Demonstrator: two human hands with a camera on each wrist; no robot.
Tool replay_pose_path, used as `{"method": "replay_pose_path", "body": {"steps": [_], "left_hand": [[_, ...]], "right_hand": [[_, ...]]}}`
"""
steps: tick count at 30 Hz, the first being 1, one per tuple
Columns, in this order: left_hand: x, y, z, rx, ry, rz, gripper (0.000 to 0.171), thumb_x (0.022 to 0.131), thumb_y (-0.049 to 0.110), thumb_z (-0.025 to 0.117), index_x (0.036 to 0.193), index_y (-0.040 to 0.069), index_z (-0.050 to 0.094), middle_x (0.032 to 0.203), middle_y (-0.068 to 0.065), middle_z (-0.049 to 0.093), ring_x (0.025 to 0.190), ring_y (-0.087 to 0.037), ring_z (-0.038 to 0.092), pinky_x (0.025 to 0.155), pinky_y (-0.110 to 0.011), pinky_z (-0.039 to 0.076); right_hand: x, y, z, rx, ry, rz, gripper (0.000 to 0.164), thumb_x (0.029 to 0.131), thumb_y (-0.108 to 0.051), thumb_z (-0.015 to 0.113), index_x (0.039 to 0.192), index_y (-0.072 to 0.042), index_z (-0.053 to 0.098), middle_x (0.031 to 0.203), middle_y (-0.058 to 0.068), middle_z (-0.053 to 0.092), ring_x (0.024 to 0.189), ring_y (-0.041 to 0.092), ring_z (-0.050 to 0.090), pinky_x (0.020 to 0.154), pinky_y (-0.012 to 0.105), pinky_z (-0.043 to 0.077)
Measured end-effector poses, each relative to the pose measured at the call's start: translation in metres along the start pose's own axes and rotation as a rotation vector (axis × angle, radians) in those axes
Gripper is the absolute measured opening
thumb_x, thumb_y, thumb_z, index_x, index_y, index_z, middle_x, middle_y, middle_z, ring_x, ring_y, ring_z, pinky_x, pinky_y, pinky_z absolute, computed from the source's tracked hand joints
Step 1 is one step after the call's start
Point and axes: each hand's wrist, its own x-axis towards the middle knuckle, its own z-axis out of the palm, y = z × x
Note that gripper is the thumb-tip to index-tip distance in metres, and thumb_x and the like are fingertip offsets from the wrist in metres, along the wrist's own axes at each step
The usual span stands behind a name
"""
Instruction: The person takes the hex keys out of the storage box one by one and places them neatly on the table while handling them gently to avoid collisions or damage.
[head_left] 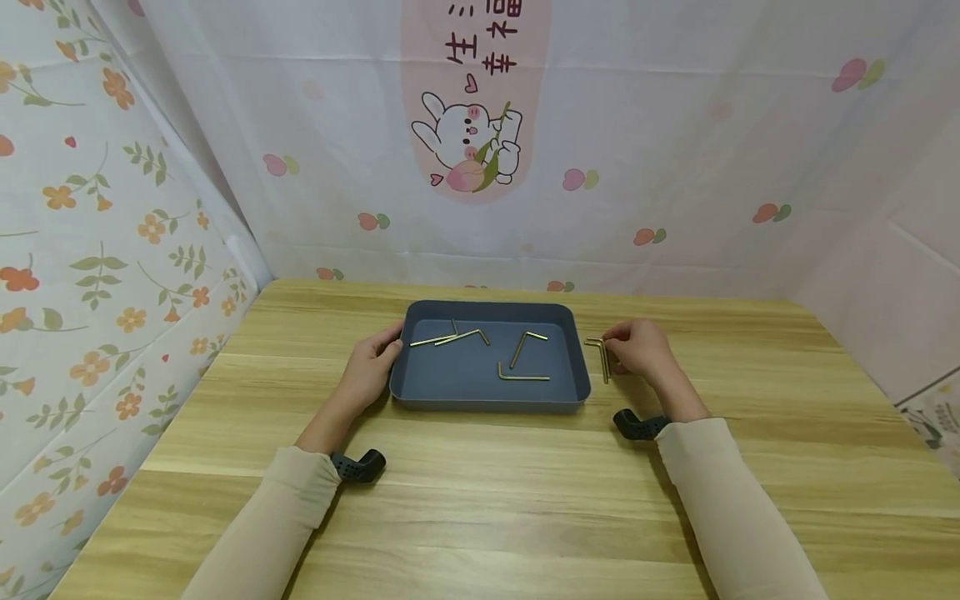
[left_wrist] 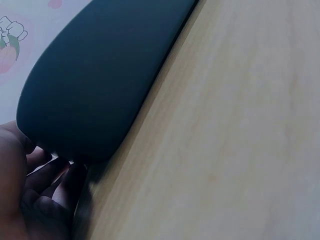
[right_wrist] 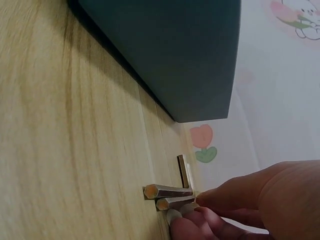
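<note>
A dark grey-blue rectangular tray (head_left: 450, 375) sits on the table with several brass-coloured L-shaped hex keys (head_left: 525, 377) lying loose inside. My left hand (head_left: 369, 367) grips its left wall, thumb at the rim and fingers outside; in the left wrist view the fingers (left_wrist: 67, 187) curl against the tray's corner. Just right of the tray, two more hex keys lie side by side on the wood. My right hand (head_left: 641, 348) pinches the nearer of these, a hex key (right_wrist: 175, 202), between thumb and fingers. The other hex key (right_wrist: 170, 192) lies beside it, apart from the fingertips.
The wood-grain table (head_left: 480, 500) runs up to a printed white cloth (head_left: 675, 150) at the back. A floral cloth (head_left: 112, 250) hangs along the left side. Each wrist wears a dark camera mount (head_left: 360, 467).
</note>
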Motion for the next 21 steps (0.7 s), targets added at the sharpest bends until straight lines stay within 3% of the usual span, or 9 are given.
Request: {"method": "replay_pose_path", "body": {"steps": [13,21], "left_hand": [[-0.0006,0.0004,-0.001,-0.006,0.006,-0.012,0.048,0.109,0.016,0.041,0.155,0.003,0.039,0.161,-0.017,0.039,0.154,-0.031,0.03,0.126,-0.049,0.028],[-0.0009,0.0015,-0.0004,-0.008,0.001,-0.004,0.048,0.109,0.016,0.041,0.155,0.002,0.039,0.161,-0.018,0.039,0.154,-0.032,0.031,0.125,-0.049,0.03]], "right_hand": [[-0.0002,0.0009,0.0015,0.034,-0.004,-0.003,0.036,0.103,-0.016,0.052,0.13,0.005,0.064,0.115,0.026,0.068,0.087,0.021,0.069,0.069,0.029,0.063],[-0.0039,-0.0057,-0.003,0.048,-0.02,0.026,0.038,0.102,-0.017,0.051,0.132,0.004,0.063,0.104,0.019,0.066,0.074,0.018,0.068,0.067,0.03,0.062]]}}
